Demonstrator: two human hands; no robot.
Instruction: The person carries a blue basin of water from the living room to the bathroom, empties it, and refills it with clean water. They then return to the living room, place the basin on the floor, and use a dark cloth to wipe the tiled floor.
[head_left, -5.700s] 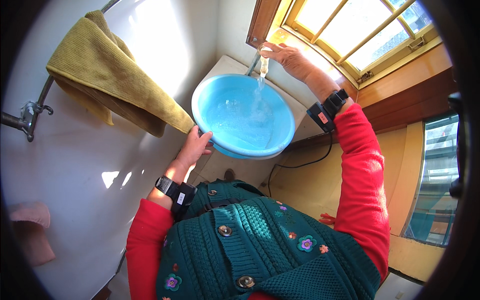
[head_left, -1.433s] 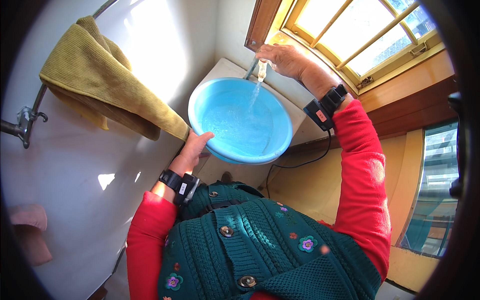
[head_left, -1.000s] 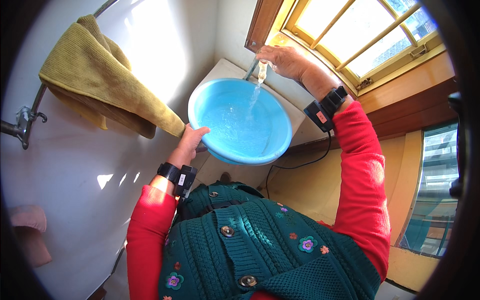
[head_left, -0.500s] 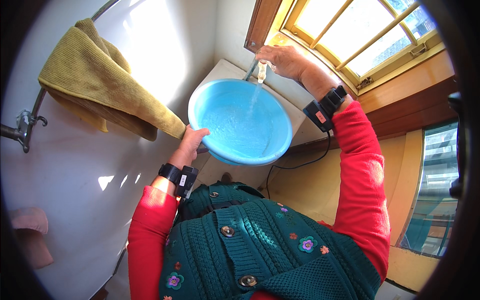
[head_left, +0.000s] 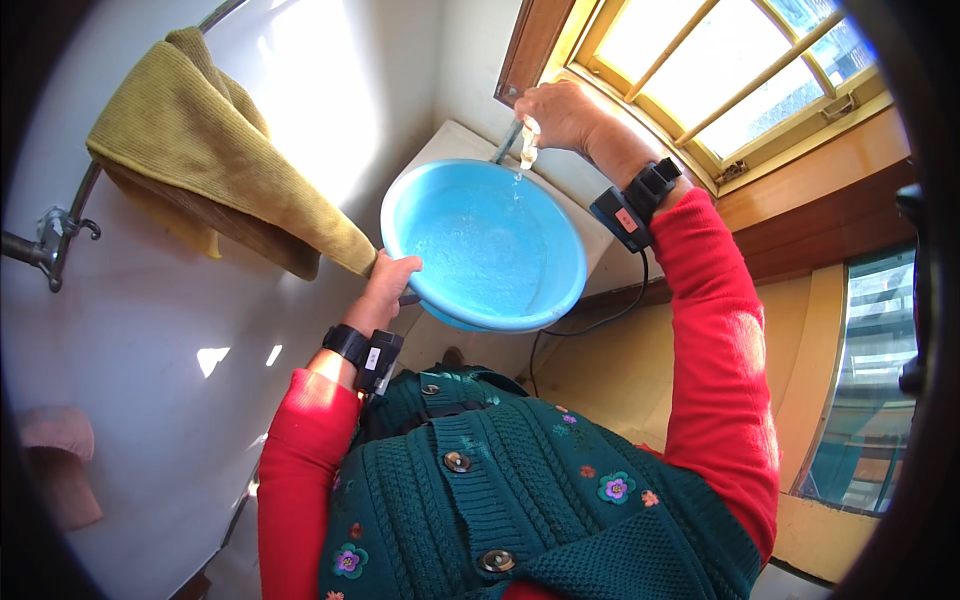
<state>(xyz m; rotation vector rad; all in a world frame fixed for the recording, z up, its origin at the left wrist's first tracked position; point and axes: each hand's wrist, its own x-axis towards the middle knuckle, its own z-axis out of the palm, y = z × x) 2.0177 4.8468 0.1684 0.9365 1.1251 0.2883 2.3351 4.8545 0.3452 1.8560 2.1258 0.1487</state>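
A light blue plastic basin (head_left: 470, 290) holding rippling water sits on a pale ledge (head_left: 450, 135) in the corner. My left hand (head_left: 388, 285) grips the basin's left rim, thumb on top, fingers mostly hidden behind it. Above the far rim, my right hand (head_left: 560, 118) is closed on the top of a tap (head_left: 529, 155), hiding its handle. A thin, broken trickle falls from the tap into the basin. A yellow ribbed towel (head_left: 210, 145) hangs from a rail just left of the basin, its tail close to my left hand.
A barred wooden window (head_left: 720, 80) is at upper right, a glass pane (head_left: 862, 370) at right. A metal pipe fitting (head_left: 52, 250) is on the left wall, with a pink cloth-like item (head_left: 60, 460) below. A black cable (head_left: 590, 328) hangs from my right wrist device.
The water stream has thinned from a longer, fuller pour to a short broken trickle. My right hand and wrist have shifted slightly on the tap; my left hand still holds the rim.
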